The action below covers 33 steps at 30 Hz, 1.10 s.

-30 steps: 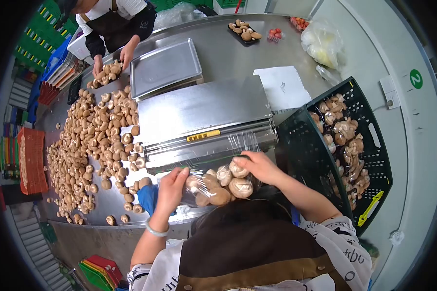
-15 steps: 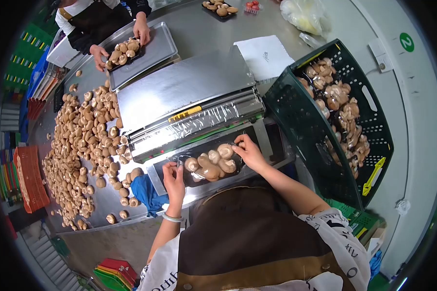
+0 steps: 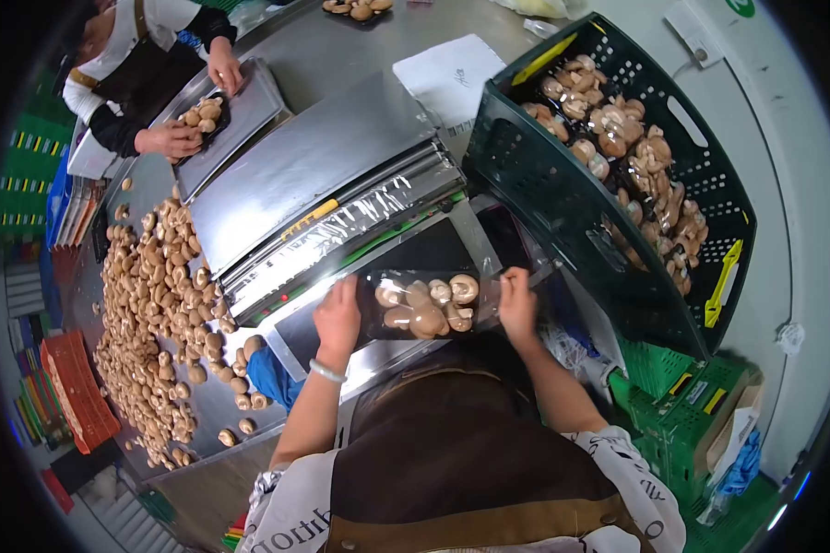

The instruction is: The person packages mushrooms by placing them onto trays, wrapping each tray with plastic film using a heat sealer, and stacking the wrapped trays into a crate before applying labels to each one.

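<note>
A black tray of brown mushrooms [image 3: 427, 308] under shiny clear film is held in front of my apron, just off the near edge of the wrapping machine. My left hand [image 3: 338, 321] is closed at the left end of this tray. At the right end my right hand [image 3: 517, 304] is closed too, its fingers pinched where the film stretches out from the tray. Behind the tray lies the film wrapping machine [image 3: 309, 166], with a strip of clear film [image 3: 341, 226] along its roller and a dark plate [image 3: 415, 249] in front.
A dark green crate [image 3: 609, 258] holding several wrapped mushroom trays leans at the right. Loose mushrooms [image 3: 148, 313] spread over the steel table at left, near a blue cloth [image 3: 272, 376]. Across the table a co-worker's hands [image 3: 171, 140] hold another mushroom tray [image 3: 203, 118].
Both my hands have lifted the mushroom tray off the machine's plate toward my body, and my right hand has moved right. The view has shifted. The co-worker's tray is tilted differently.
</note>
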Each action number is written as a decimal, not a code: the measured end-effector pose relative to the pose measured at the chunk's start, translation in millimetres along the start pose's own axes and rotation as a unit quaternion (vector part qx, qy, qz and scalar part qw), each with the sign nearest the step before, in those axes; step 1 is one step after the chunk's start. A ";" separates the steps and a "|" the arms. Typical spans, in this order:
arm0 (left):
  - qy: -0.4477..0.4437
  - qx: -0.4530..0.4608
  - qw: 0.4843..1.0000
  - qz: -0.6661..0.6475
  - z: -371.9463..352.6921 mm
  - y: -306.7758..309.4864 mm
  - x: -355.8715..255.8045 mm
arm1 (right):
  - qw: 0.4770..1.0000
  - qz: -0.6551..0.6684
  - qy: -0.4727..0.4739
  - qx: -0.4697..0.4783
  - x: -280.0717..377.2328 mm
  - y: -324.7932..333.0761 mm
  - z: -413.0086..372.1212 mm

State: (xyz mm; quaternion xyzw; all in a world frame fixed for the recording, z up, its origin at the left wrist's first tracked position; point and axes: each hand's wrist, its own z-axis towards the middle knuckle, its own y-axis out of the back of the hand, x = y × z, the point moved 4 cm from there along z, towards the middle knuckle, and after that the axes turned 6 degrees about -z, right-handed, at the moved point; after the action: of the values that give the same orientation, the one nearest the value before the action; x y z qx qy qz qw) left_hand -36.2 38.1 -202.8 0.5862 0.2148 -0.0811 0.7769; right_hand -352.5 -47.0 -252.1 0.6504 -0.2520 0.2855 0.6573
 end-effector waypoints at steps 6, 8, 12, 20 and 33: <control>0.112 0.106 0.929 -0.335 39.5 -36.9 -37.1 | 0.932 0.340 -0.094 0.079 8.6 -52.3 -37.1; 0.220 0.113 0.653 -0.716 36.4 -26.2 -87.1 | 0.876 0.429 -0.075 0.208 34.0 -25.9 -59.8; 0.091 0.231 0.693 -0.676 16.4 33.4 -151.3 | 0.742 0.478 -0.017 0.469 101.2 42.5 -90.2; 0.107 0.523 0.303 -0.789 16.6 95.6 -239.0 | 0.836 0.146 -0.112 0.517 110.4 134.2 17.5; 0.122 0.464 0.647 -0.592 66.8 7.6 -245.1 | 0.934 0.347 -0.049 -0.071 74.1 316.0 125.6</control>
State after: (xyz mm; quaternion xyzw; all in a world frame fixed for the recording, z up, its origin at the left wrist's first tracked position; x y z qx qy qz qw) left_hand -236.6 -53.7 -76.3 0.6230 0.5431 -0.5408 0.1564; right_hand -517.0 -171.8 28.1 0.4874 -0.5134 0.4446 0.5488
